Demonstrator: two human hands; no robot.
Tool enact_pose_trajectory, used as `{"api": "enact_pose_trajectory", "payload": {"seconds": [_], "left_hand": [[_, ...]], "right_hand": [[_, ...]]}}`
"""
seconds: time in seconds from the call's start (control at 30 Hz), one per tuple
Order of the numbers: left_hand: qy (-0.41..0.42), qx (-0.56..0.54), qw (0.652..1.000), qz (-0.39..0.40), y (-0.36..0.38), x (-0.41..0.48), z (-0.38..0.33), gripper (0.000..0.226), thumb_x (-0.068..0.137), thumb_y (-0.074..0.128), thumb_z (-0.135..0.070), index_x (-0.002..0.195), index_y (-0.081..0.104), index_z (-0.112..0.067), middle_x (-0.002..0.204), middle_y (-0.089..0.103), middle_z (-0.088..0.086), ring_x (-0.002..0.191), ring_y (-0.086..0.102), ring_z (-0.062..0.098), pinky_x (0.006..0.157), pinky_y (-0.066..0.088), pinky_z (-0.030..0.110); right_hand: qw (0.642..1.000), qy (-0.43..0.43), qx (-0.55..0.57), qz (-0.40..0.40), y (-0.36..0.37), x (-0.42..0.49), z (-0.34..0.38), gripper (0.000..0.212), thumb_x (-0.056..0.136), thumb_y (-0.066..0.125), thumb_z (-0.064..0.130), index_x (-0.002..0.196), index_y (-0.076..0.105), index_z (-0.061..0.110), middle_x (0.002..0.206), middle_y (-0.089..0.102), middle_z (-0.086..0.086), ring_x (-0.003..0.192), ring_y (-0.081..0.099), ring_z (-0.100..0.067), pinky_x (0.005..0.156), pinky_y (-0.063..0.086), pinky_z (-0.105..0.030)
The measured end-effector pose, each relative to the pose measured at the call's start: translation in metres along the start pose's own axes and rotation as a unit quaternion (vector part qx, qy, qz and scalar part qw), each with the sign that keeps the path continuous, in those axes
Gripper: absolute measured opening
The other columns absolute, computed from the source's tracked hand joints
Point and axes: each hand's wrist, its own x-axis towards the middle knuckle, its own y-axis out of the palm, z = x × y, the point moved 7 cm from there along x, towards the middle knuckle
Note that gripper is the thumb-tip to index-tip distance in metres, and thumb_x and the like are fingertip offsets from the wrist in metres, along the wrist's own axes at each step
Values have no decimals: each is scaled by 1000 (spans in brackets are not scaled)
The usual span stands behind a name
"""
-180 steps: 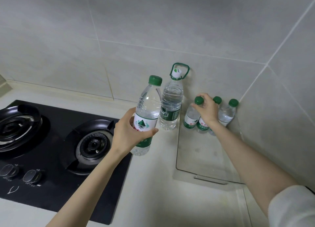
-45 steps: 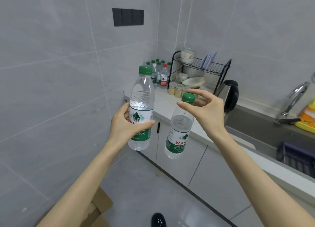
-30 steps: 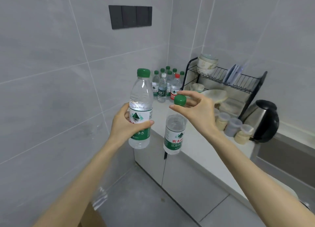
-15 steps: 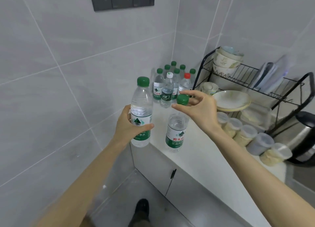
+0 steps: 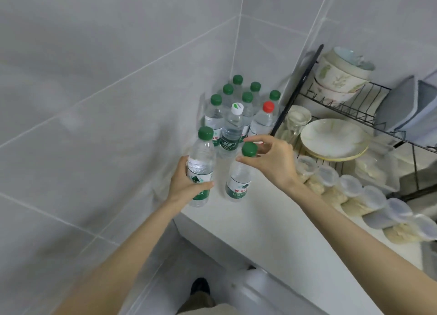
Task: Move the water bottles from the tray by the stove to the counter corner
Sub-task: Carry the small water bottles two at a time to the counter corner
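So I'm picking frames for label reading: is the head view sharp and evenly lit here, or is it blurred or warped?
Head view: soft, even light with no harsh glare; the bottle in the left hand and the smaller bottle pinched by the right hand are slightly blurred, labels only partly legible; wide-angle warp bends the dish rack and tile lines.

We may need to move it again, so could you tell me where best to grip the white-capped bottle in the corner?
Pinch the white-capped bottle at its neck from above: it stands upright, with other bottles close around its body.

Clear plastic bottles (image 5: 233, 134), glossy wall tiles (image 5: 94, 78)
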Motion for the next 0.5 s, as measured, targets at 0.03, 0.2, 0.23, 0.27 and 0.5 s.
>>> {"api": "enact_pose_trajectory", "payload": {"seconds": [0.03,0.2,0.23,0.27,0.5], "left_hand": [[-6,1,1000,2,2,7,5,76,54,92,-13,115,48,-23,103,64,-14,97,62,5,90,51,31],[-10,2,1000,10,10,31,22,72,50,91,-18,106,49,-34,103,65,-16,96,63,3,87,51,28],[-8,1,1000,10,11,35,25,72,51,92,-16,107,49,-33,103,65,-16,96,63,1,86,50,26],[-6,2,1000,7,12,37,26,73,51,92,-16,109,49,-30,104,65,-15,96,63,1,87,50,26],[5,43,998,48,22,40,26,75,57,89,-11,115,45,-30,103,61,-19,94,58,-8,71,43,5]], "right_hand": [[1000,7,2,-1,3,6,-4,36,61,91,26,89,70,37,83,74,11,82,71,-14,84,58,-35],[999,36,8,9,20,27,-20,38,61,92,23,93,72,28,85,74,9,84,71,-9,86,58,-33],[999,38,10,12,23,31,-23,38,61,91,23,94,72,28,86,74,9,85,71,-10,86,58,-34],[999,38,11,12,24,32,-25,38,61,91,23,93,72,28,87,74,9,85,71,-10,85,58,-34],[996,-21,-20,84,29,33,-24,38,69,87,24,104,72,27,96,72,14,92,68,-7,88,56,-31]]}}
